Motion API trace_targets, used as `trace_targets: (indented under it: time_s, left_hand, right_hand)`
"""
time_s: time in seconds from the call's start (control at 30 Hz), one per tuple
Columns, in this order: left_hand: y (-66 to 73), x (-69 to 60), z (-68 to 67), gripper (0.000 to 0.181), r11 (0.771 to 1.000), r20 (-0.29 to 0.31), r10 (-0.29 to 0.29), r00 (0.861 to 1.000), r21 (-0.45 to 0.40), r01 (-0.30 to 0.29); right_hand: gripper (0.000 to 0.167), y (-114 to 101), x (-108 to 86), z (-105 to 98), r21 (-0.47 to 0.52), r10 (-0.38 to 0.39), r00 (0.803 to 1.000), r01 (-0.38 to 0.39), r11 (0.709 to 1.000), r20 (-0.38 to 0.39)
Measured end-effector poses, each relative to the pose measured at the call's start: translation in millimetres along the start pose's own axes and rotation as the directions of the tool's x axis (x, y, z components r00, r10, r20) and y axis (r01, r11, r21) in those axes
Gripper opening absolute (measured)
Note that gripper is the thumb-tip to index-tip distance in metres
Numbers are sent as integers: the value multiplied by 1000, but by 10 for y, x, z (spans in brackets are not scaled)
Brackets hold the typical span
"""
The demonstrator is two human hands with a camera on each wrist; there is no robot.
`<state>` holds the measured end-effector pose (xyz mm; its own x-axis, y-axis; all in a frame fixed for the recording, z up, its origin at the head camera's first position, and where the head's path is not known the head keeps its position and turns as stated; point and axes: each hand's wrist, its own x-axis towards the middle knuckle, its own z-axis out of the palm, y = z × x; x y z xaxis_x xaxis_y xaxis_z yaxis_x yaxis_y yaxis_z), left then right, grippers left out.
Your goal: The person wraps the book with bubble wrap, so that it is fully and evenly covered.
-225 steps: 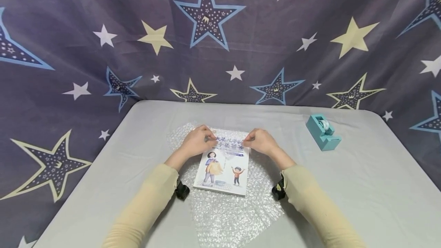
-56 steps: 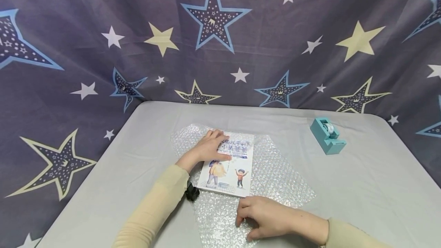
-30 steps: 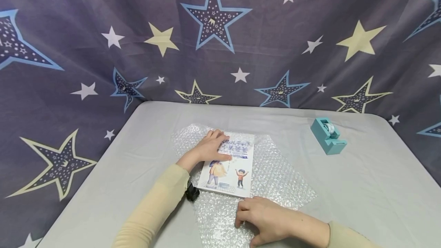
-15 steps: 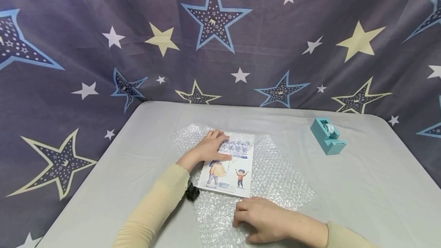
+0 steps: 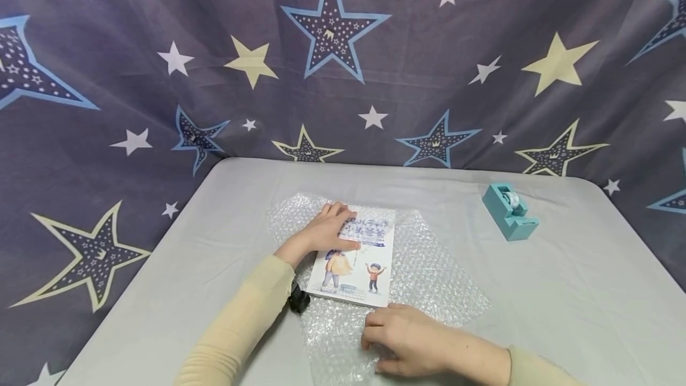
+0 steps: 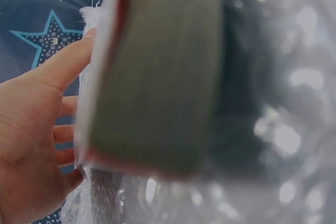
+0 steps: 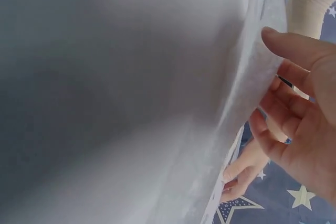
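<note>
Left hand (image 5: 326, 231) — spread on book (image 5: 359, 270); right hand (image 5: 404, 338) — loosely bent on bubble wrap (image 5: 431, 276)

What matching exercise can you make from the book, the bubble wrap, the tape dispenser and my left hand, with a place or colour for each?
Things:
1. book
2. wrap
3. dispenser
4. left hand

Places and colours:
A. teal
B. resting on the book
C. clear, spread under the book
D. white, with printed figures

Pairs: 1-D, 2-C, 3-A, 4-B
</note>
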<state>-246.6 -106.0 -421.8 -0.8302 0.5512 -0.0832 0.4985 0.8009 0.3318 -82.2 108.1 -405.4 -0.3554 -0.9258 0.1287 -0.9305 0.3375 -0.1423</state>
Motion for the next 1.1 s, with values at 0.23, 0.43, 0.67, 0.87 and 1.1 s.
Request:
trace_targets:
  time_s: [0.23, 0.43, 0.67, 0.87, 1.1]
  left_hand:
    - [-21, -7, 8, 78, 1000, 12, 2, 1000, 3, -2]
    - [-20, -13, 6, 77, 1000, 6, 0, 1000, -6, 0]
    - [-5, 23, 2, 78, 1000, 13, 5, 1000, -4, -5]
    - [-3, 19, -10, 78, 1000, 27, 0, 1000, -10, 1]
    - [7, -3, -51, 77, 1000, 28, 28, 999, -3, -28]
  right_hand:
    - [18, 33, 9, -75, 1, 35, 997, -35, 999, -64]
    - [14, 70, 29, -127, -18, 43, 994, -45, 999, -105]
    - [15, 132, 28, -184, 3, 77, 983, -77, 997, -170]
    - [26, 151, 28, -193, -18, 70, 980, -75, 997, -184]
    - [25, 170, 30, -209, -30, 86, 975, -94, 995, -207]
